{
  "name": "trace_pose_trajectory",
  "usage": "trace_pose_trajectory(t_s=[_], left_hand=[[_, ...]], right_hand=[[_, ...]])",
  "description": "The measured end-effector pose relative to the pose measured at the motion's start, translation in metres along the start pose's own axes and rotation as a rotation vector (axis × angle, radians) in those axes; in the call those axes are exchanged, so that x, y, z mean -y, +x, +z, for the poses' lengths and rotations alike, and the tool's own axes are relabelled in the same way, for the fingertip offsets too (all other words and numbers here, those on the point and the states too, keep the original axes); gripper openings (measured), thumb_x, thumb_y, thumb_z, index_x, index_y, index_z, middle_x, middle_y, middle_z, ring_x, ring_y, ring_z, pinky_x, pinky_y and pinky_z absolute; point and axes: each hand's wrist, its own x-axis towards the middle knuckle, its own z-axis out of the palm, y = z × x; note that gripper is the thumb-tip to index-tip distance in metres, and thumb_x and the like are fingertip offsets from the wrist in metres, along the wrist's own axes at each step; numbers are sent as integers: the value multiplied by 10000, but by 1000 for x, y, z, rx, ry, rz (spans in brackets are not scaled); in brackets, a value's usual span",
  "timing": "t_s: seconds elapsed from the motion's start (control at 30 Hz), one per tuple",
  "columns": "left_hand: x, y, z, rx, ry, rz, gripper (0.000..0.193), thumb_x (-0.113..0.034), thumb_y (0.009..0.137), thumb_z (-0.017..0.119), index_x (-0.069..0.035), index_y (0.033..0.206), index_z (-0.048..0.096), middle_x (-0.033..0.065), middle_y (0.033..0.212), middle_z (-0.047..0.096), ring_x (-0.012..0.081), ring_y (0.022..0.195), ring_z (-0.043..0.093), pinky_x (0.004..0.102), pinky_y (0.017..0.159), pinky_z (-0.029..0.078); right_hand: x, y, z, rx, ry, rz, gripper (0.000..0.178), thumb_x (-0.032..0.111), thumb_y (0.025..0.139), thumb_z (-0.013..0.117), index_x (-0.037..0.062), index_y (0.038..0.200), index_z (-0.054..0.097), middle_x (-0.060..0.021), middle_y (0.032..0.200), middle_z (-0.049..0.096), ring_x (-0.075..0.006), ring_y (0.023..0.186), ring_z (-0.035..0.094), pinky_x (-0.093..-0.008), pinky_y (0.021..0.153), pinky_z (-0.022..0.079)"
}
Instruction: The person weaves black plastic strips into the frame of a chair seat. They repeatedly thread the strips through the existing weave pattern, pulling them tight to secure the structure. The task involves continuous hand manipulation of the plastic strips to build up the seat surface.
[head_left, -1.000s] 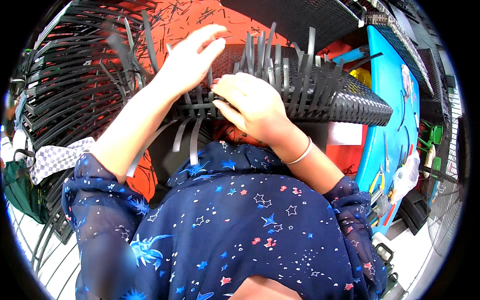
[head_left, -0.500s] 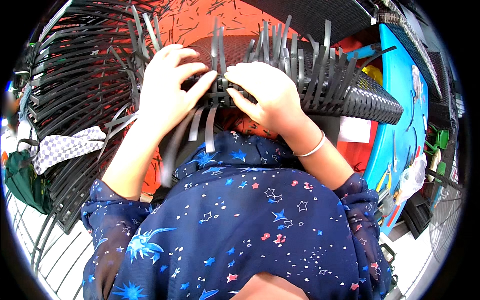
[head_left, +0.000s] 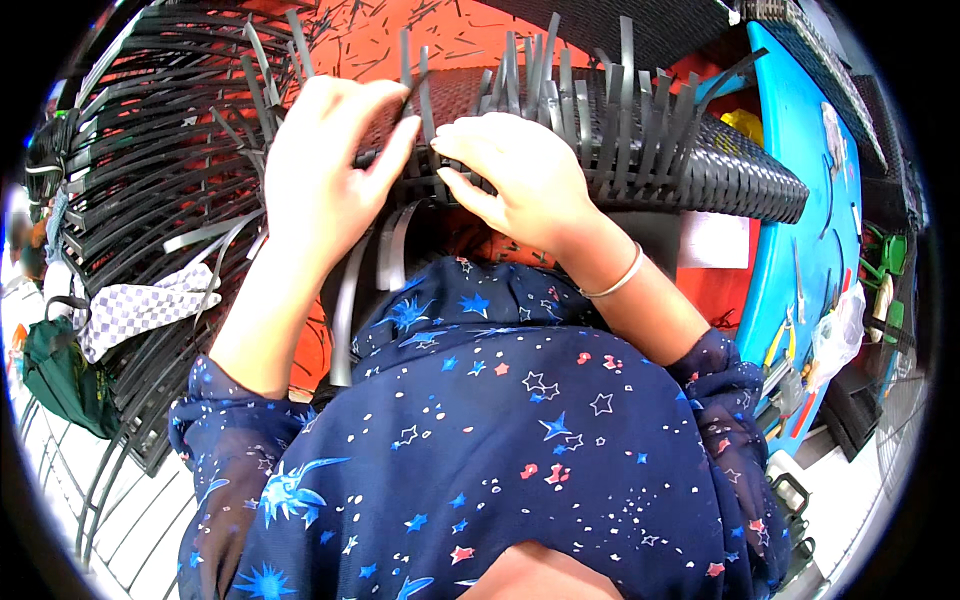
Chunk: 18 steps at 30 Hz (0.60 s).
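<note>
While the black weave (head_left: 748, 168) lies before the person (head_left: 450, 420), beside the blue desk (head_left: 785, 112), the left grip (head_left: 325, 165) and right grip (head_left: 530, 180) curl part-open, close together among its strips (head_left: 626, 90), though I cannot tell whether either pinches one.

The bare left hand (head_left: 325, 150) hides the left end of the black woven plastic panel (head_left: 700, 165), and whether its fingertips meet a strip cannot be told. The bare right hand (head_left: 525, 180) covers part of the panel's near edge; its curled fingers mask what lies beneath them. A plain white rectangular sheet (head_left: 713, 240) runs out of sight under that edge. A bright yellow object (head_left: 742, 124) is partly hidden between the panel and the left edge of the blue worktop (head_left: 810, 200). By the worktop's right edge, the contents of a crumpled clear plastic bag (head_left: 838, 335) are unclear. The picture's top edge cuts off a second, dark woven panel (head_left: 590, 20).
</note>
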Motion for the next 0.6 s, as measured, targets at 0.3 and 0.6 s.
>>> trace_pose_trajectory(t_s=[0.3, 0.6], left_hand=[[0, -4, 8, 140, -48, -61, 184, -172, 884, 732, -61, 1026, 693, 81, 960, 703, 263, 874, 687, 356, 791, 540], [16, -3, 28, 366, -56, -91, 248, -267, 931, 660, -29, 938, 733, 139, 938, 716, 326, 896, 676, 414, 830, 521]], right_hand=[[-3, -4, 2, 8, 13, 27, 180, 192, 840, 716, 69, 957, 653, -76, 916, 673, -290, 879, 658, -404, 790, 540], [2, -6, 1, 66, 9, 133, 399, 228, 841, 732, 45, 1158, 575, -145, 916, 663, -342, 877, 657, -435, 783, 540]])
